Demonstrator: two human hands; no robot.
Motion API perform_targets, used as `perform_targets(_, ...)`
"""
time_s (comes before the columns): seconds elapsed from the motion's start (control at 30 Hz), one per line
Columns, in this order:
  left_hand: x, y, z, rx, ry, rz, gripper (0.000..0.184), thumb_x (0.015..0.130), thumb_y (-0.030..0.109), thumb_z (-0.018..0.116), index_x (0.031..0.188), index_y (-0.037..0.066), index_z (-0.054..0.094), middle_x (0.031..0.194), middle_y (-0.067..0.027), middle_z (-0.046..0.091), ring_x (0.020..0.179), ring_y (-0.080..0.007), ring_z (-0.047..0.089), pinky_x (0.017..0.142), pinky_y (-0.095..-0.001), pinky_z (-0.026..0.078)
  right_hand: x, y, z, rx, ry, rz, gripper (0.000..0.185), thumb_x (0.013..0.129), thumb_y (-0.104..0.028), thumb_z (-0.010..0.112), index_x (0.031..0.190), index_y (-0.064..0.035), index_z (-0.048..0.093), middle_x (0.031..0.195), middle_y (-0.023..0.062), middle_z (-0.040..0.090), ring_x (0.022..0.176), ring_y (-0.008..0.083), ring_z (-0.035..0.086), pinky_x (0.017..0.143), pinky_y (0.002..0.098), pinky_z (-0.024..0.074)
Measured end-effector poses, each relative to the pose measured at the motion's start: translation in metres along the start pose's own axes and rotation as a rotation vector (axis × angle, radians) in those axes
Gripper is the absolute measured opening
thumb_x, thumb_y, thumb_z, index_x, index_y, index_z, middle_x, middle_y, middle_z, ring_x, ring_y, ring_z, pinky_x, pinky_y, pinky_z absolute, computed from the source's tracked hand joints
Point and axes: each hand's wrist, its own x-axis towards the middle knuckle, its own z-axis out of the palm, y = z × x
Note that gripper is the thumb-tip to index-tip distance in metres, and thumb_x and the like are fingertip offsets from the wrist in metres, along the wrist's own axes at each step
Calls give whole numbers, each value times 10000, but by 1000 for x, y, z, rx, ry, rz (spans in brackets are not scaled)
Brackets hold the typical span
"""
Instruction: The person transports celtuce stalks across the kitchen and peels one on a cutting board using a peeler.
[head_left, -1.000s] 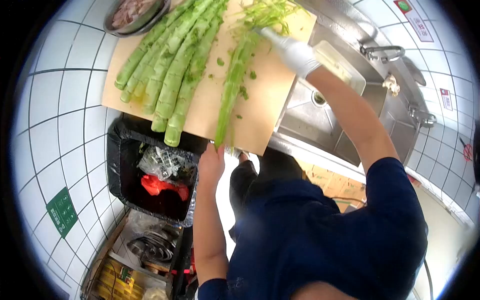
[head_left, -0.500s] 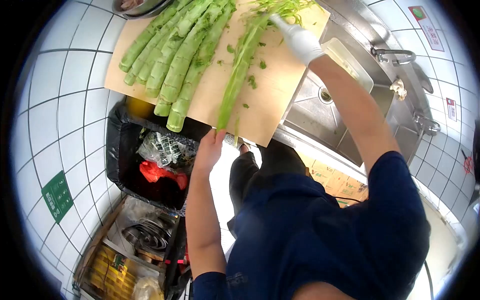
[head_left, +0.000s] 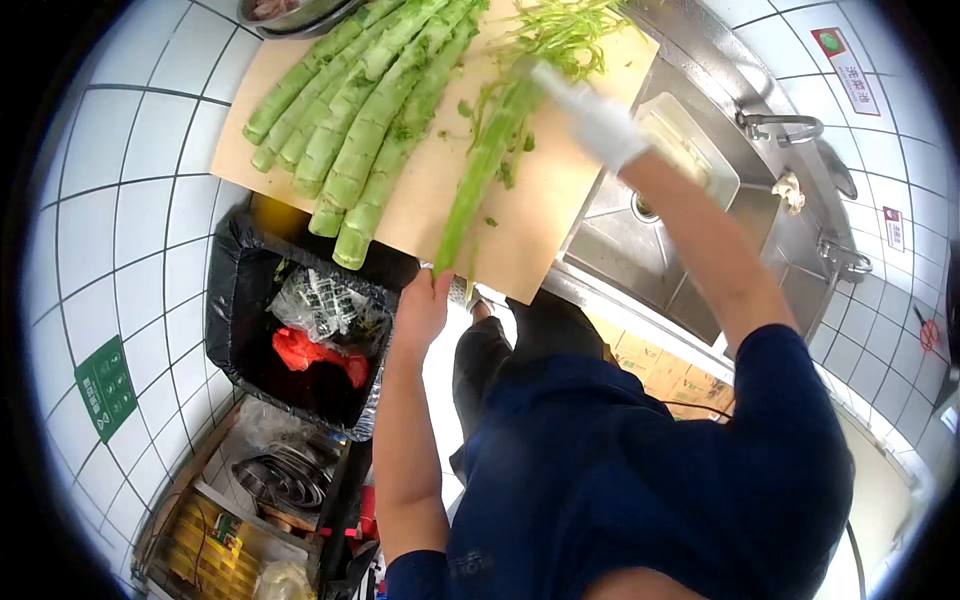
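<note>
A long green celtuce stalk (head_left: 478,175) lies on the brown board (head_left: 540,225), pointing away from me. My left hand (head_left: 424,305), bare, is closed around its near end at the board's edge. My right hand (head_left: 597,122) wears a white glove and is at the far end of the stalk. Its fingers look closed; blur hides whatever is in them. Thin green strips (head_left: 560,35) are heaped beyond that hand, and small leaf bits lie near the stalk. To the left, several thick celtuce stalks (head_left: 365,140) lie side by side.
At right is a steel sink (head_left: 625,235) with a pale container (head_left: 690,130) and taps (head_left: 785,125). Below the board's left edge stands a black-lined bin (head_left: 235,320) with plastic and a red bag. A metal bowl (head_left: 290,18) sits at the far left; tiled walls flank both sides.
My right hand has moved slightly toward me along the far part of the stalk. More green strips hang beside the stalk. My left hand keeps its hold; the view has shifted a little.
</note>
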Motion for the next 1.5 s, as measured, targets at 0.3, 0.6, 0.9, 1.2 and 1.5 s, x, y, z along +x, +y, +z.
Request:
perform_targets(0.3, -4, 3, 6, 119, 75, 36, 387, 1040, 348, 582, 976, -33, 601, 885, -331, 680, 880, -541, 651, 787, -612, 510, -74, -71, 77, 442, -157, -276, 622, 994, -154, 552, 1595, -245, 416, 847, 117, 654, 662, 285, 653, 592, 421, 546)
perform_targets(0.6, -6, 5, 12, 247, 122, 57, 373, 1038, 363, 580, 1000, -6, 550, 810, -300, 684, 777, -531, 663, 712, -609, 530, -63, -71, 22, 253, -6, -151, 646, 986, -82, 488, 1589, -283, 367, 796, 157, 611, 686, 321, 676, 557, 440, 553)
perform_targets(0.9, -7, -11, 29, 715, 413, 129, 354, 1004, 410, 636, 923, 88, 513, 784, -108, 669, 630, -310, 711, 529, -405, 585, -11, -26, 17, -73, 190, 669, 596, 990, -104, 494, 1562, -252, 424, 860, 139, 686, 684, 322, 690, 579, 477, 560)
perform_targets(1.2, -10, -7, 36, 632, 372, 82, 361, 982, 391, 669, 898, 66, 536, 733, -135, 680, 628, -329, 713, 542, -435, 576, -91, -111, 33, 213, -136, 55, 635, 994, -78, 466, 1575, -326, 403, 844, 160, 635, 676, 351, 664, 584, 469, 547)
perform_targets(1.5, 1, 2, 14, -532, -272, -317, 373, 1035, 314, 607, 1030, -57, 647, 742, -212, 680, 624, -363, 652, 642, -482, 534, -77, -96, 34, 240, -248, -218, 713, 962, -97, 511, 1610, -350, 355, 842, 141, 609, 673, 328, 662, 593, 435, 532)
